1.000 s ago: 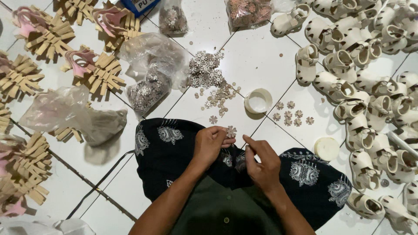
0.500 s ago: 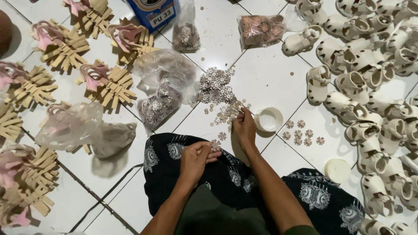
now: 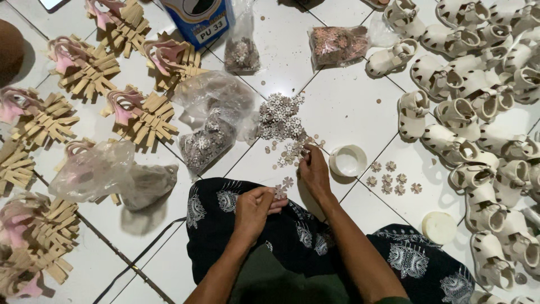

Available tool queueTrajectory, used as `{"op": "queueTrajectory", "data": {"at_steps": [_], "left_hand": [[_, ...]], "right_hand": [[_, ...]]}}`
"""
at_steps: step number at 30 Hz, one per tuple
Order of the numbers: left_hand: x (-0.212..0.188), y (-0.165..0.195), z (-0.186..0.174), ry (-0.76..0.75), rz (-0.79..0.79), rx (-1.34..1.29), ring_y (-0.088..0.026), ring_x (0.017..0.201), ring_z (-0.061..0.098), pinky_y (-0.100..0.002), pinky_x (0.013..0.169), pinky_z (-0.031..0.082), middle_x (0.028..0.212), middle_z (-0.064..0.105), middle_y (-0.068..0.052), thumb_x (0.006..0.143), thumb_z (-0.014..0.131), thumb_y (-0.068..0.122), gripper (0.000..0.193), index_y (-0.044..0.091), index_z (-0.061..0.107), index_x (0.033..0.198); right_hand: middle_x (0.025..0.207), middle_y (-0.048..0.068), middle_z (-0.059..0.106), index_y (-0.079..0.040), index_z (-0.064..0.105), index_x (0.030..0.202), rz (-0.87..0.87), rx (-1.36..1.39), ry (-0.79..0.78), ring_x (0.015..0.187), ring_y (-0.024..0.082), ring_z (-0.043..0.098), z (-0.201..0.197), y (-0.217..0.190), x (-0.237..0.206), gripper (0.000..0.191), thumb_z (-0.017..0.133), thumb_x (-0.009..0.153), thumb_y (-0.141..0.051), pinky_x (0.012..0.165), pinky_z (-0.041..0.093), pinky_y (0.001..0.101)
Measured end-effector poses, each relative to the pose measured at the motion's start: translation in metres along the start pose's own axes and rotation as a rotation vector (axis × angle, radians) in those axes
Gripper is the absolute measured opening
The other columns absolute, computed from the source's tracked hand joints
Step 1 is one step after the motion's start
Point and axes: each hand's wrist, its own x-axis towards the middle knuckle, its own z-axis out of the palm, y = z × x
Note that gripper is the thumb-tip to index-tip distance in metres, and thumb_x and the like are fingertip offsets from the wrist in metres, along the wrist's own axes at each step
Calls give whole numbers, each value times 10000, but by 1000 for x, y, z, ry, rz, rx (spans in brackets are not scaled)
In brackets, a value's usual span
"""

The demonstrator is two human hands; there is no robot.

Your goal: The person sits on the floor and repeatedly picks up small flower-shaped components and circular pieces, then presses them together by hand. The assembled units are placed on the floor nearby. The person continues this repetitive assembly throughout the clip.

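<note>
I sit on a white tiled floor with a black patterned cloth (image 3: 292,236) over my lap. My left hand (image 3: 257,207) rests over the lap, fingers pinched on a small beige flower piece (image 3: 280,191). My right hand (image 3: 314,169) reaches forward and its fingertips touch the near edge of a loose pile of small flower pieces (image 3: 281,121); whether it has picked one up cannot be told. A small round white pot (image 3: 347,160) stands just right of that hand. Several finished flower pieces (image 3: 392,180) lie in a group further right.
Cream baby sandals (image 3: 478,101) crowd the right side. Pink-and-tan slatted sandal parts (image 3: 140,115) cover the left. Clear plastic bags of flower pieces (image 3: 211,132) lie between, with a crumpled bag (image 3: 109,171), a blue box (image 3: 199,19), a white lid (image 3: 439,227).
My right hand left my lap and reached out to the flower pile. My left hand stayed over the lap. The camera tilted, shifting the floor lower in view.
</note>
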Motion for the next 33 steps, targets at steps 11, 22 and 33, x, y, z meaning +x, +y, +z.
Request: {"op": "queueTrajectory", "data": {"at_steps": [11, 22, 33], "left_hand": [[-11, 10, 31, -83, 30, 55, -253, 877, 803, -315, 746, 649, 938, 773, -178, 1011, 577, 193, 321, -102, 699, 1049], [-27, -2, 48, -173, 86, 2, -221, 833, 781, -299, 725, 640, 937, 770, -173, 1021, 582, 190, 323, -105, 697, 1086], [-34, 0, 47, -233, 120, -26, -204, 834, 768, -304, 759, 636, 958, 767, -165, 1031, 592, 197, 327, -103, 696, 1111]], "right_hand": [[942, 114, 703, 38, 580, 1297, 270, 631, -63, 840, 157, 698, -85, -44, -68, 451, 744, 881, -20, 773, 625, 312], [1033, 112, 775, -4, 521, 1345, -96, 280, 44, 1024, 161, 737, -105, -108, -128, 477, 733, 918, 15, 889, 578, 285], [1127, 131, 759, -7, 555, 1339, -180, 225, 83, 1085, 180, 739, -96, -105, -131, 437, 727, 938, 12, 918, 595, 290]]}}
